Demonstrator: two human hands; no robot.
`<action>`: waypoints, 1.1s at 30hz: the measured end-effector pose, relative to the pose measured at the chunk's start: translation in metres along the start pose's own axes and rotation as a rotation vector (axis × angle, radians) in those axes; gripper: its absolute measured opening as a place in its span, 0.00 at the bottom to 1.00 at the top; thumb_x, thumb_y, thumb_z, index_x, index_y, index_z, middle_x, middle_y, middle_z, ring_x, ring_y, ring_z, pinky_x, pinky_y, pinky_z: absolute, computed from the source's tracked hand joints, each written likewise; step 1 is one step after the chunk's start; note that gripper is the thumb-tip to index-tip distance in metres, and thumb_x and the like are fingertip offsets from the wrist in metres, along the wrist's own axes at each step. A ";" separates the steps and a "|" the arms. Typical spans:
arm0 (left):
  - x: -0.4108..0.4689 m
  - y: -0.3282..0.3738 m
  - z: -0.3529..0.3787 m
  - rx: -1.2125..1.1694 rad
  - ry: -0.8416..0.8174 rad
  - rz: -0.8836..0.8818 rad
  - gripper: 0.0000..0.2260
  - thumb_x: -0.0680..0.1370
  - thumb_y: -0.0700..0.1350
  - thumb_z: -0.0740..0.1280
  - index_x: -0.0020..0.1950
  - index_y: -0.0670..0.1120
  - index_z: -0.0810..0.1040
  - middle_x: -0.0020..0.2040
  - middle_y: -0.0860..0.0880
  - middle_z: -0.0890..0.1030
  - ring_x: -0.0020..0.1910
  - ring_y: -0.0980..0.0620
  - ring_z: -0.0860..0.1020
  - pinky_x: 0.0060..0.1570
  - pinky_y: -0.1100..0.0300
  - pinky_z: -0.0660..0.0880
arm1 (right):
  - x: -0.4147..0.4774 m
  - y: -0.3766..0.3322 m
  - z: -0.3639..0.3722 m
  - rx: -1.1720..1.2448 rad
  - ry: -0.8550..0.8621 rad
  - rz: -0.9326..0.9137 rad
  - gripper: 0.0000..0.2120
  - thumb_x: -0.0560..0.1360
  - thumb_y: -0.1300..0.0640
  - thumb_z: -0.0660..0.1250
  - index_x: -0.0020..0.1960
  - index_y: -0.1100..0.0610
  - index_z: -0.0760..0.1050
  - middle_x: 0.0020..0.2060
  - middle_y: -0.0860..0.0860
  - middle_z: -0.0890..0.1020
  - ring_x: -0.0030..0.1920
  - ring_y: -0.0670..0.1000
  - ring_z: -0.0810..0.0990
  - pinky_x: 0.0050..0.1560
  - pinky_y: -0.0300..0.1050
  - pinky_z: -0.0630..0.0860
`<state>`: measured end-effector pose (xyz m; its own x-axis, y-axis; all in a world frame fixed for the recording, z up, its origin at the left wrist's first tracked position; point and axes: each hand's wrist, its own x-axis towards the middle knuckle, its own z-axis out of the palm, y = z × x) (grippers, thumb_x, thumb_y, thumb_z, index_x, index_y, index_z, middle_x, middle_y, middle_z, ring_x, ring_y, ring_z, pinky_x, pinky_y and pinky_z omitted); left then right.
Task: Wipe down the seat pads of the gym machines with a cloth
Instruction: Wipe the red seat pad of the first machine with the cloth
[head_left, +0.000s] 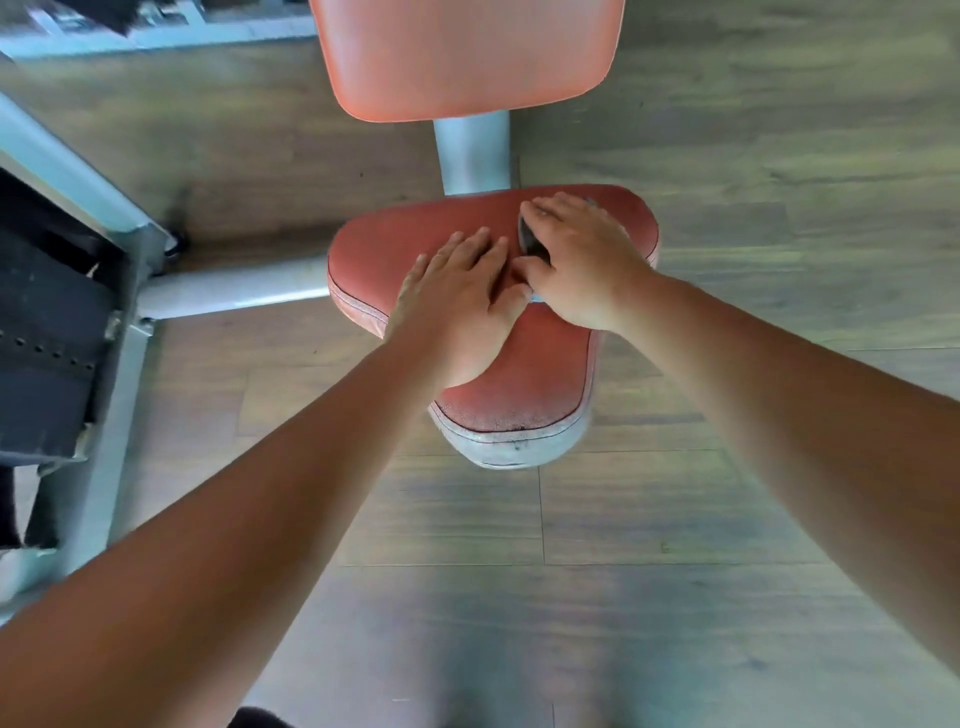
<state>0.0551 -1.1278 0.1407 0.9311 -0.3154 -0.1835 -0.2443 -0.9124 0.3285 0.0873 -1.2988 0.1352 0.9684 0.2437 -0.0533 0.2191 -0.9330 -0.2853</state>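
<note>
A worn red seat pad (524, 374) with a pale, scuffed front edge stands on a grey post in the middle of the view. My left hand (457, 291) lies flat on the pad, fingers straight and together. Just to its right, my right hand (576, 260) presses down on a small dark cloth (531, 240); only a sliver of the cloth shows under the fingers, the rest is hidden by the hand. Behind the seat rises the red back pad (462, 52).
A grey machine frame (104, 208) with a black weight stack (47, 322) stands at the left, joined to the seat by a grey bar (234, 291). Wood-look flooring (779, 156) surrounds the seat.
</note>
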 end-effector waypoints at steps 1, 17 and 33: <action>0.001 -0.001 0.001 -0.006 0.013 0.002 0.29 0.86 0.61 0.52 0.85 0.54 0.54 0.86 0.54 0.52 0.85 0.52 0.48 0.82 0.48 0.44 | 0.001 0.001 0.000 0.012 0.026 -0.017 0.13 0.78 0.47 0.62 0.56 0.56 0.73 0.61 0.53 0.78 0.68 0.58 0.72 0.66 0.56 0.69; 0.011 -0.010 0.004 -0.156 -0.002 0.013 0.33 0.78 0.67 0.58 0.81 0.56 0.67 0.82 0.62 0.60 0.83 0.57 0.54 0.82 0.54 0.48 | -0.029 0.024 -0.006 0.256 0.105 -0.087 0.20 0.78 0.49 0.61 0.67 0.53 0.77 0.66 0.50 0.80 0.67 0.53 0.76 0.67 0.50 0.69; 0.002 0.003 0.005 -0.263 0.116 -0.027 0.25 0.81 0.59 0.67 0.78 0.58 0.71 0.81 0.63 0.65 0.80 0.62 0.60 0.75 0.63 0.53 | -0.146 -0.077 0.078 1.367 0.791 0.368 0.28 0.81 0.55 0.56 0.80 0.55 0.62 0.81 0.47 0.61 0.81 0.42 0.54 0.81 0.41 0.50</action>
<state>0.0550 -1.1322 0.1362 0.9648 -0.2458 -0.0933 -0.1541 -0.8162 0.5569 -0.0806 -1.2420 0.0905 0.8522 -0.5210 0.0491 0.1285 0.1175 -0.9847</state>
